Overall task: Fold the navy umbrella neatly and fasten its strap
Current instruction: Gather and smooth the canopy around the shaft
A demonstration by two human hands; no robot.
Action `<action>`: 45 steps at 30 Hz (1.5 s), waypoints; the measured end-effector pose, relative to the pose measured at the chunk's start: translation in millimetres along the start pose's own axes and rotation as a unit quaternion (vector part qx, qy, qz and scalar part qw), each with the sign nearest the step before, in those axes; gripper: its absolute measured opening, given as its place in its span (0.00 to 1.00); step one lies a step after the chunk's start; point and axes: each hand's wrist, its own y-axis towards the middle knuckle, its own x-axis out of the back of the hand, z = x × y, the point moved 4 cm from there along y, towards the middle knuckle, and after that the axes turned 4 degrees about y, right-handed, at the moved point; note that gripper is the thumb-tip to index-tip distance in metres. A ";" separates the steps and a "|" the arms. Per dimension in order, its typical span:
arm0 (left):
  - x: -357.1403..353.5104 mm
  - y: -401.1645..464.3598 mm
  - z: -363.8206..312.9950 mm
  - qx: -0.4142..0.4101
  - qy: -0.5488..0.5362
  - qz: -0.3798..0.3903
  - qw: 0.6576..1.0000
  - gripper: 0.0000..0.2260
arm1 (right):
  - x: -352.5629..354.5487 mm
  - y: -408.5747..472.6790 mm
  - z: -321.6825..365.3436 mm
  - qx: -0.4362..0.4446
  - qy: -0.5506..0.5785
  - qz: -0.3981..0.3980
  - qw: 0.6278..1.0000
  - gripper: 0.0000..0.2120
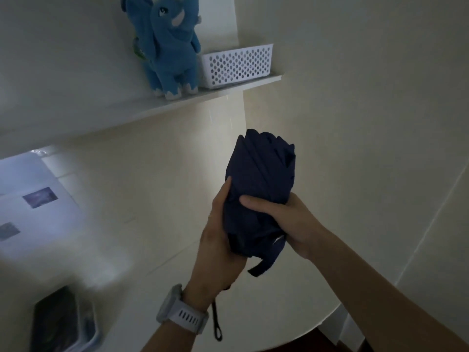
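One navy umbrella [260, 184], folded, held upright above the desk [157, 199]. Left hand [218, 247] and right hand [284, 219] both clasp it. One strap [266, 260] hanging unfastened. One plush elephant [167, 44], one white basket [238, 64] on shelf [177, 102].

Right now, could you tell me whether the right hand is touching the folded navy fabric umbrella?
Touching. The head view shows the right hand wrapped around the navy umbrella, its thumb pressed flat across the fabric folds.

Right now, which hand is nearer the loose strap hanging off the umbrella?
Right. The right hand grips the umbrella just above and beside the strap, which dangles below its palm. The left hand wraps the opposite side, slightly farther from it.
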 end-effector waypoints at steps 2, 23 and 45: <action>2.3 9.1 6.3 0.054 -0.159 -0.055 0.984 0.26 | 5.1 -6.8 10.1 -0.013 -0.028 0.045 0.998 0.11; 7.2 2.5 20.7 0.018 -0.029 -0.028 0.999 0.16 | 38.8 -39.0 49.1 0.124 -0.275 -0.144 0.943 0.16; -0.3 9.4 24.2 0.282 -0.138 -0.031 0.949 0.20 | 19.9 -21.7 7.1 0.299 -0.391 -0.018 0.870 0.05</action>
